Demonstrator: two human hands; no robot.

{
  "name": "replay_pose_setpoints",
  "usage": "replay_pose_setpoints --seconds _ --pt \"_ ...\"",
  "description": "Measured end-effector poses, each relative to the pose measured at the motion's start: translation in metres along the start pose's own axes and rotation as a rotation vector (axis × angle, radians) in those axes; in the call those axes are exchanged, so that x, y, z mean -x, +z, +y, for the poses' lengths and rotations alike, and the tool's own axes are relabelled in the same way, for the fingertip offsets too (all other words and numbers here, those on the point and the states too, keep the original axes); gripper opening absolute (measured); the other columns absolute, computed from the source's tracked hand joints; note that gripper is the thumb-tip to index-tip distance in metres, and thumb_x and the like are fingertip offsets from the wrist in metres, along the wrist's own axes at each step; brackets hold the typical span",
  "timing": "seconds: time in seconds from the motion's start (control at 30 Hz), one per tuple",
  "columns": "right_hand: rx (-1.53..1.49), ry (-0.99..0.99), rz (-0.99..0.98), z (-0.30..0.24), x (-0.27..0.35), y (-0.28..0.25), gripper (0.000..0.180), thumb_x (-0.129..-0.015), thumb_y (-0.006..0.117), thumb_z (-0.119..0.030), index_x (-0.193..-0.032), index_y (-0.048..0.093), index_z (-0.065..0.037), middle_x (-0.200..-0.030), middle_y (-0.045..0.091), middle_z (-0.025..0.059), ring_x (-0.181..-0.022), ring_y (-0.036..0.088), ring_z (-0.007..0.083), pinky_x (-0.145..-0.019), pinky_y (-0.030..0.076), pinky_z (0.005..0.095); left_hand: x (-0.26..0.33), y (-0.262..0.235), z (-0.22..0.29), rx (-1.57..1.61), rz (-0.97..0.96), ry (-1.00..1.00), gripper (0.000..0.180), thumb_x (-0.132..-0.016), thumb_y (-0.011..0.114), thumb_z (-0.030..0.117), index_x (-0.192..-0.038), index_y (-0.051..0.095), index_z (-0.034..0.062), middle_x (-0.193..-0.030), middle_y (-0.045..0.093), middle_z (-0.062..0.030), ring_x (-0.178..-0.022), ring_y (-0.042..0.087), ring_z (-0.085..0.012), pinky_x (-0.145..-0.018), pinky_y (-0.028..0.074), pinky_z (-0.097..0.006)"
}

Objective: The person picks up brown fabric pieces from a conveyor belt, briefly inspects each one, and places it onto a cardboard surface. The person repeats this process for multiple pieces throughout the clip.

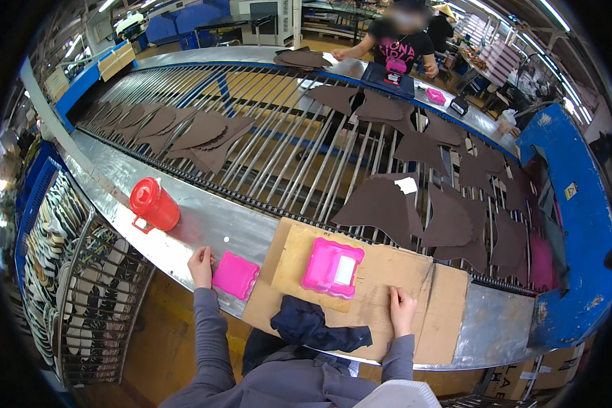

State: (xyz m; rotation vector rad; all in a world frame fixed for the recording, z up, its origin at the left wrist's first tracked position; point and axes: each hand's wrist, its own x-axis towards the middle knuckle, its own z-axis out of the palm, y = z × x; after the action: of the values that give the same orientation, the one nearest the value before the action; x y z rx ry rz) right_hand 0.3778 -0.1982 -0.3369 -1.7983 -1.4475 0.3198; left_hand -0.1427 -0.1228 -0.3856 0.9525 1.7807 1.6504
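Note:
My left hand (200, 266) rests on the metal table edge with its fingers curled. It is right beside a flat pink plastic lid or tray (235, 275), and nothing shows in its fingers. My right hand (402, 309) lies loosely closed on a brown cardboard sheet (449, 299), no object visible in it. Between the hands, a pink ink-pad-like box (319, 268) with a white label sits on a yellowish board (285, 262). In front of it lies a crumpled dark navy cloth (306, 323).
Beyond the table, a roller conveyor (279, 156) carries dark brown cut pieces (381, 207), some stacked. A red lidded jug (155, 205) stands to the left. A rack of shoe soles (92, 285) is lower left, a blue machine housing (564, 224) right. A co-worker (398, 51) stands across.

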Motion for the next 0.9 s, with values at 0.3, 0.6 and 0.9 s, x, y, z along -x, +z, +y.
replay_pose_setpoints --seconds 0.3,0.6,0.9 --pt "0.187 0.132 -0.144 -0.040 0.002 -0.008 0.019 -0.083 0.069 -0.020 -0.076 0.062 -0.004 -0.067 0.061 0.0144 -0.064 0.061 0.0327 -0.060 0.047 0.0419 0.004 -0.002 0.003 -0.028 0.003 0.014 0.017 -0.093 0.062 0.012 -0.091 0.067 -0.0040 -0.070 0.063 -0.0041 -0.055 0.055 -0.0072 -0.051 0.043 -0.022" --pt "0.125 -0.003 0.071 -0.015 0.017 0.015 0.018 -0.079 0.071 -0.015 -0.072 0.058 -0.005 -0.066 0.057 0.0117 -0.061 0.056 0.0301 -0.057 0.042 0.0406 0.007 -0.003 0.003 -0.047 0.021 -0.021 0.016 -0.092 0.062 0.011 -0.089 0.067 -0.0034 -0.069 0.064 -0.0045 -0.054 0.056 -0.0075 -0.050 0.043 -0.022" --pt "0.146 -0.002 0.082 -0.021 0.014 0.015 0.018 -0.079 0.071 -0.015 -0.071 0.058 -0.006 -0.063 0.055 0.0101 -0.058 0.055 0.0285 -0.055 0.041 0.0396 0.005 -0.004 0.002 -0.019 0.017 -0.026 0.016 -0.092 0.062 0.011 -0.089 0.067 -0.0042 -0.069 0.062 -0.0042 -0.053 0.054 -0.0072 -0.049 0.042 -0.022"
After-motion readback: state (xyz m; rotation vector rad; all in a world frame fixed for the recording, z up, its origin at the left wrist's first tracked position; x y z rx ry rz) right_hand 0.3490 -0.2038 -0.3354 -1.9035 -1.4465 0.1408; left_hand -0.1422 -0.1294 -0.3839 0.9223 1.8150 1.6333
